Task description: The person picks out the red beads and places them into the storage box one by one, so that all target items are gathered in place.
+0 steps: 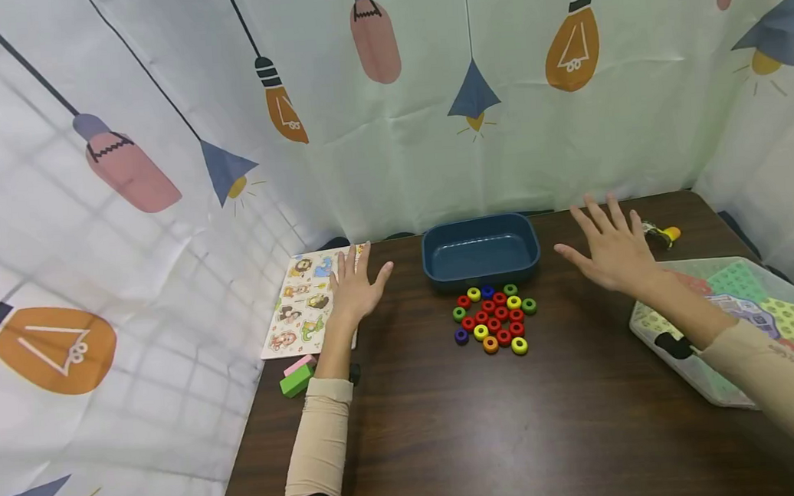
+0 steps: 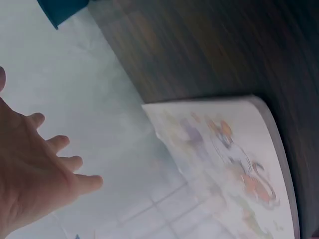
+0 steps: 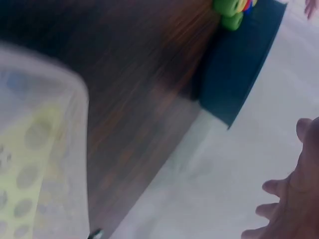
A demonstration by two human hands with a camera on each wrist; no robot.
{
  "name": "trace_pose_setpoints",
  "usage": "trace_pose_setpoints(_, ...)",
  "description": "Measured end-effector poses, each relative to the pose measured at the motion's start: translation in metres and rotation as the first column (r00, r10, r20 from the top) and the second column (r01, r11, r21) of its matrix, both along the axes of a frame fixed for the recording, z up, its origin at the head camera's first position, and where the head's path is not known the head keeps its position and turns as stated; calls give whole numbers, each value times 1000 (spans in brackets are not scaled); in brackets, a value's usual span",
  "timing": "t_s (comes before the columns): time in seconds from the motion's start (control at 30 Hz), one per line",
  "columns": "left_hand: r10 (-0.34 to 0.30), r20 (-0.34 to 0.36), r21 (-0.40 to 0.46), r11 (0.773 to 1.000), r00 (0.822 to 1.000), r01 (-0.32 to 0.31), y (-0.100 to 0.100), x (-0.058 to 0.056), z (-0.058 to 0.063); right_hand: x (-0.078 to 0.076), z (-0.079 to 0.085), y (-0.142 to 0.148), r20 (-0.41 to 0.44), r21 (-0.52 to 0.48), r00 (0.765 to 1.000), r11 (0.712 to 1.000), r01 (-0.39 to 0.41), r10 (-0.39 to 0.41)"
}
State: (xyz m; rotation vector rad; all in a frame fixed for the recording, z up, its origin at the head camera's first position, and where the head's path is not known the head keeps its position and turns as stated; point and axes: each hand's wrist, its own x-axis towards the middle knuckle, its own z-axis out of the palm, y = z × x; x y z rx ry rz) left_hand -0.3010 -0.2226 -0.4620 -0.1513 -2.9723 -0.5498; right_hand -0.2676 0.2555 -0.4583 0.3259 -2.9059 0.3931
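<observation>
Nearest on the left of the brown table [image 1: 486, 434], a green block [image 1: 297, 381] and a pink block [image 1: 300, 365] lie beside the picture board [image 1: 304, 308], and a translucent container [image 1: 761, 318] stands at the right. Farther in, the coloured rings [image 1: 502, 319] lie loose between the raised left hand [image 1: 354, 289], fingers spread near the board, and the raised right hand [image 1: 616, 254], fingers fanned apart near the container. Just beyond the rings, the blue tray [image 1: 482, 278] sits at the table's far edge.

left sleeve [image 1: 317, 446]: beige, black | right sleeve [image 1: 769, 383]: beige, faint marking [image 1: 788, 355]
</observation>
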Motion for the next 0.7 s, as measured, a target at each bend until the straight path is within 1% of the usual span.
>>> trace_pose_setpoints(0.13,-31,-27,70,997,999,32,10,-2,-1,8,2,-10,-27,-58,999,998,-35,34)
trace_pose_setpoints(0.2,-53,-44,125,990,998,58,15,-3,-2,12,1,-18,-51,-103,997,993,-57,52)
trace_pose_setpoints(0.27,-79,-47,205,975,996,87,21,-3,-2,17,0,-27,-66,-161,995,984,-81,71)
trace_pose_setpoints(0.37,-111,-47,334,935,993,121,31,-2,-6,26,-4,-41,-56,-246,994,964,-105,94)
trace_pose_setpoints(0.47,-119,-58,455,881,991,132,42,-2,-12,34,-8,-54,-26,-328,993,937,-119,117)
trace_pose_setpoints(0.53,-115,-64,539,832,991,132,49,-3,-16,39,-10,-60,-8,-372,991,919,-129,136)
trace_pose_setpoints(0.57,-117,-65,581,803,991,133,52,-3,-18,40,-11,-63,8,-396,989,909,-132,147)
trace_pose_setpoints(0.63,-128,-50,663,738,991,128,57,-3,-19,43,-14,-69,50,-443,983,886,-135,175)
trace_pose_setpoints(0.7,-150,-17,738,666,989,113,62,-2,-18,45,-19,-73,92,-465,975,875,-139,203)
